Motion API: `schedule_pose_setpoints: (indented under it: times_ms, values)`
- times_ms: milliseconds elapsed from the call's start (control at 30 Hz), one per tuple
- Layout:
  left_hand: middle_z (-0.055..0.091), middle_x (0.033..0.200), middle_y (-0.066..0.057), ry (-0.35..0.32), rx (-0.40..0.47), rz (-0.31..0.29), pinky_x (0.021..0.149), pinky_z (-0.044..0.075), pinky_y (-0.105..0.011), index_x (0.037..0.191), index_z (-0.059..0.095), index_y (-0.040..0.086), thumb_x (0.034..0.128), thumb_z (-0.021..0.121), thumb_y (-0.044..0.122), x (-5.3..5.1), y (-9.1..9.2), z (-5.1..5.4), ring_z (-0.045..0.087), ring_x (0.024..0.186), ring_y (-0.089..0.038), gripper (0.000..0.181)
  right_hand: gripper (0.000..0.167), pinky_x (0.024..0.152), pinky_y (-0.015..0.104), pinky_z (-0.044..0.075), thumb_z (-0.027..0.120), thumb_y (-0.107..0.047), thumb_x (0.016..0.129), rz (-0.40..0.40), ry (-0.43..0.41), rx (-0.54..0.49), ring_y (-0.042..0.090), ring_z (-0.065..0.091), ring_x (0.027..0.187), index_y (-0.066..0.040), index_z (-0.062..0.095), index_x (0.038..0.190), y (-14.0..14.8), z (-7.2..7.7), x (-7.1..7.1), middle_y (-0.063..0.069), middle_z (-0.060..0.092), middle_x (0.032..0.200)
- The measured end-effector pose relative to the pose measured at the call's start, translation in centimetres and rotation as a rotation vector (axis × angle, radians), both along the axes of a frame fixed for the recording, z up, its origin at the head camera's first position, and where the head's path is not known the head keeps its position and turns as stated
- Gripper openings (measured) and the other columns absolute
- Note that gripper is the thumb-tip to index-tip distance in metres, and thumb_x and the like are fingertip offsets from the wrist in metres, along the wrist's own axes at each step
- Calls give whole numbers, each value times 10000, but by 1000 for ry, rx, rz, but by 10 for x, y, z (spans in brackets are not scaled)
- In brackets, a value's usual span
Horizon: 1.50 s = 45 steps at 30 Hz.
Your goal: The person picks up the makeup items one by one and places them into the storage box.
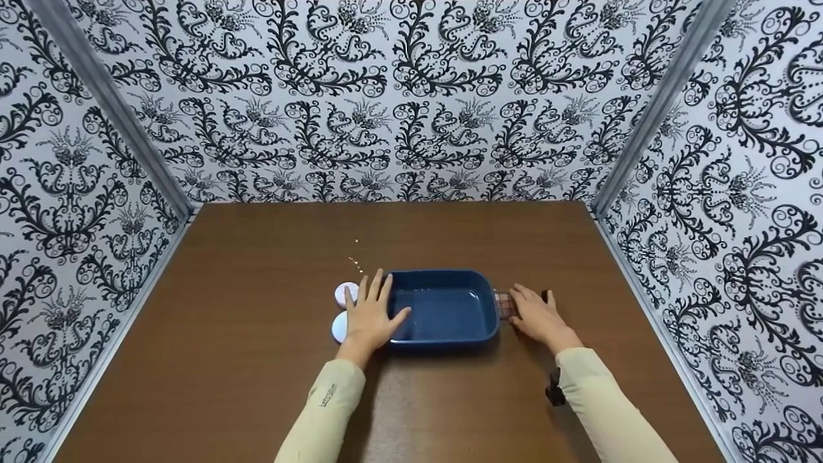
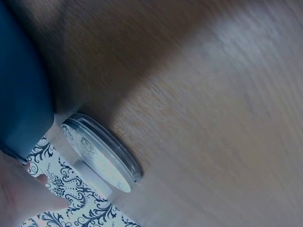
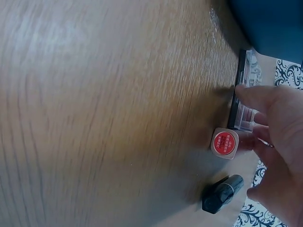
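A deep blue rectangular dish (image 1: 443,315) sits mid-table. My left hand (image 1: 370,318) spreads straight fingers over its left side, thumb across the rim; contact is unclear. Beside that hand lie two round, pale-topped compacts, the nearer (image 1: 341,326) and the farther (image 1: 346,294), both partly covered. On the dish's right, my right hand (image 1: 539,316) holds a flat makeup palette (image 1: 503,305) by its edges. The right wrist view shows the thumb against the clear-lidded palette (image 3: 244,90). Next to it are a squarish tube with a red label (image 3: 225,143) and a black lipstick (image 3: 222,194).
Patterned wall panels (image 1: 398,128) enclose the brown wooden table (image 1: 257,386) at the back and both sides. Small pale specks (image 1: 357,262) show beyond the left hand. A dark object (image 1: 555,388) appears beside the right sleeve.
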State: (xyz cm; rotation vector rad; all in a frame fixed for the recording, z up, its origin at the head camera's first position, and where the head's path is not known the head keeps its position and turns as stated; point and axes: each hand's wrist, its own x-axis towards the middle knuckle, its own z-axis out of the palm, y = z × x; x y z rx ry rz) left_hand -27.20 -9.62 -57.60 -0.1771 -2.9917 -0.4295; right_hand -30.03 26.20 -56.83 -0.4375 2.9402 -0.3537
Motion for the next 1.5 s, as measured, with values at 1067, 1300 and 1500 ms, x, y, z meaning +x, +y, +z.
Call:
schedule_pose_setpoints:
  times_ms: [1067, 1300, 1500]
  values:
    - [209, 1675, -35, -17, -11, 2, 1195, 107, -675, 1587, 272, 221, 920, 474, 662, -1, -1, 0, 231, 1526, -347, 825, 596, 1076, 660, 341, 746, -186, 873, 151, 98, -49, 441, 486, 1234, -71, 534, 1418, 5, 6, -10, 221, 525, 1335]
    - [229, 1669, -38, 0, -17, 5, 1190, 103, -686, 1583, 285, 218, 911, 498, 646, -2, 0, 3, 234, 1526, -340, 824, 622, 1053, 594, 411, 770, -246, 851, 113, 140, -46, 411, 505, 1189, -63, 545, 1402, 9, 14, -13, 214, 532, 1293]
    - [268, 1655, -51, 25, 8, 3, 1170, 86, -716, 1562, 339, 193, 906, 539, 607, 4, 0, 6, 248, 1519, -356, 801, 631, 1034, 589, 426, 787, -255, 831, 96, 188, -65, 415, 523, 1154, -44, 563, 1382, 13, 23, -13, 219, 553, 1249]
